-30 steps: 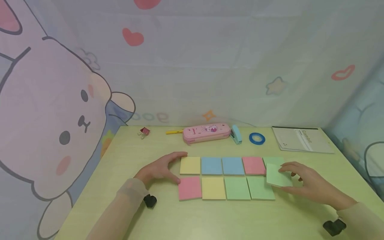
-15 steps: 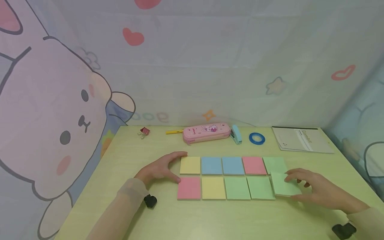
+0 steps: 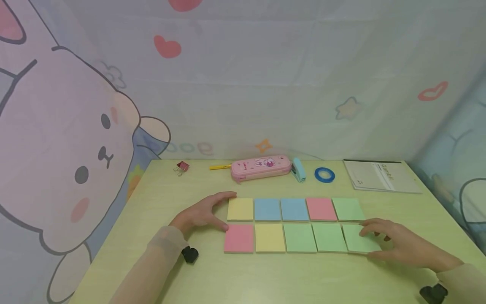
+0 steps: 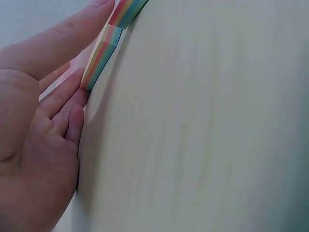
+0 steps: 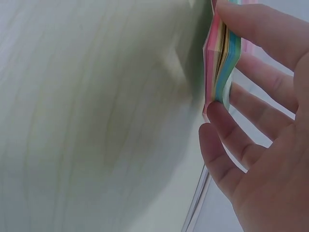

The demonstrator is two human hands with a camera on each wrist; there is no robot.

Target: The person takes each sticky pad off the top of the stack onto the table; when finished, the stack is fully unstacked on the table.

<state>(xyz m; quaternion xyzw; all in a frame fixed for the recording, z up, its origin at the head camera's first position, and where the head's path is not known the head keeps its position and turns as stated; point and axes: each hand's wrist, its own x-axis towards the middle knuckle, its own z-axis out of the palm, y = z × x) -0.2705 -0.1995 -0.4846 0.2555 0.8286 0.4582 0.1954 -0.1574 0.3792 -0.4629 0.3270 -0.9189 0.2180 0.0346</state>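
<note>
1. Nearest the person, the right hand (image 3: 398,245) lies low over the counter (image 3: 265,278), forearm coming in from the lower right. Its fingers (image 5: 241,145) are spread and lightly bent round the edge of a green sticky-note pad (image 3: 357,240), thumb on one side and the rest on the other. That grip looks suited to nudging the pad square into its place.
2. That pad lies flat at the right end of the near row, just beside a second green pad (image 3: 329,237). The wrist view shows its side as a stack of coloured layers.
3. The left hand (image 3: 203,215) rests palm-down at the opposite end. Its fingers lie straight and apart; the thumb touches the pink pad (image 3: 239,238) and the forefinger runs along the yellow pad (image 3: 240,209). It seems to brace the rows so they stay lined up.
4. Between the hands, ten pads form two tidy rows, edges nearly touching.
5. Farther back stand a pink pencil case (image 3: 261,167), a small stapler (image 3: 298,169), a blue tape ring (image 3: 324,175), a notebook (image 3: 381,176) and a binder clip (image 3: 182,166), along the counter's far edge.
</note>
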